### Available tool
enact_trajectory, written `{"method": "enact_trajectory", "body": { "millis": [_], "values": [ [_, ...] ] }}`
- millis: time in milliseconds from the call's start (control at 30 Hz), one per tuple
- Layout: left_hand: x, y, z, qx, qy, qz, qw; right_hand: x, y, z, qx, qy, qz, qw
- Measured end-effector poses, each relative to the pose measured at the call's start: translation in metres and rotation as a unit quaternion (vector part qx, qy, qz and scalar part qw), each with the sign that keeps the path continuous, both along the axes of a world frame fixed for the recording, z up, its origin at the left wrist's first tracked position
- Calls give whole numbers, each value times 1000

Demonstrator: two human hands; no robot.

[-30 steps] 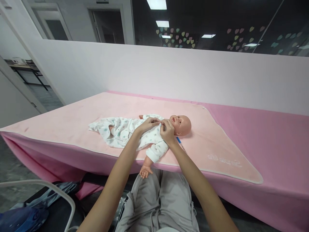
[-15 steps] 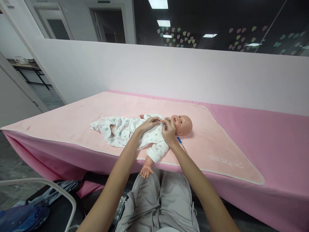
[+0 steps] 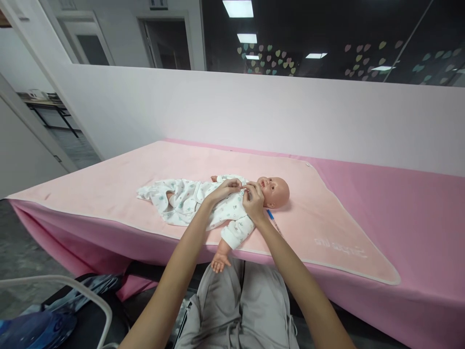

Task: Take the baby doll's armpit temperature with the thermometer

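A baby doll (image 3: 278,191) lies on its back, head to the right, dressed in a white patterned baby outfit (image 3: 183,196). Its near arm hangs over the front edge toward my knees. At the outfit's neckline, just below the doll's chin, my left hand (image 3: 228,189) and my right hand (image 3: 255,198) meet with bent fingers. Both seem to pinch the outfit's fabric there; the fingertips partly hide the exact spot. Close to my right wrist, a thin pen-like stick with a blue end (image 3: 271,214) rests beside the doll's head.
Under the doll is a light pink pad (image 3: 337,223) over a darker pink cloth (image 3: 410,213) that drapes off the front edge. A white wall (image 3: 254,111) with glass above stands behind. At lower left are a pale curved bar (image 3: 90,286) and a blue plastic item (image 3: 39,327).
My hands stay at the neckline, with small finger shifts; the right fingers are slightly more apart from the left. The whole view has tilted up a little. The doll lies as before.
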State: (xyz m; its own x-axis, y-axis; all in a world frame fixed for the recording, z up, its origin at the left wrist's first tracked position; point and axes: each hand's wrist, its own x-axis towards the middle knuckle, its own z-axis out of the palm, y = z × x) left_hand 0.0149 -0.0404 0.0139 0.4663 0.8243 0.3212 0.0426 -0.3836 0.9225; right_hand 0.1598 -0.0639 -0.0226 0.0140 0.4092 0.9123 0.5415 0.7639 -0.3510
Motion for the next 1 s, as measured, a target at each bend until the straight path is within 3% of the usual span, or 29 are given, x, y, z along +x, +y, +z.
{"method": "enact_trajectory", "body": {
  "millis": [267,400,600,767,1000],
  "values": [
    [1,1,1,34,8,51,998,-1,-2,0,2,-90,13,996],
    [2,4,-1,9,-12,79,997,-1,-2,-1,7,-117,41,992],
    [1,5,-3,-22,-67,94,993,-4,-6,5,-2,-109,28,994],
    [2,4,-2,-17,-72,109,991,-11,-11,11,-15,-209,74,975],
    [2,9,-8,-64,-94,101,988,-10,-13,11,-28,-225,38,973]
  ]
}}
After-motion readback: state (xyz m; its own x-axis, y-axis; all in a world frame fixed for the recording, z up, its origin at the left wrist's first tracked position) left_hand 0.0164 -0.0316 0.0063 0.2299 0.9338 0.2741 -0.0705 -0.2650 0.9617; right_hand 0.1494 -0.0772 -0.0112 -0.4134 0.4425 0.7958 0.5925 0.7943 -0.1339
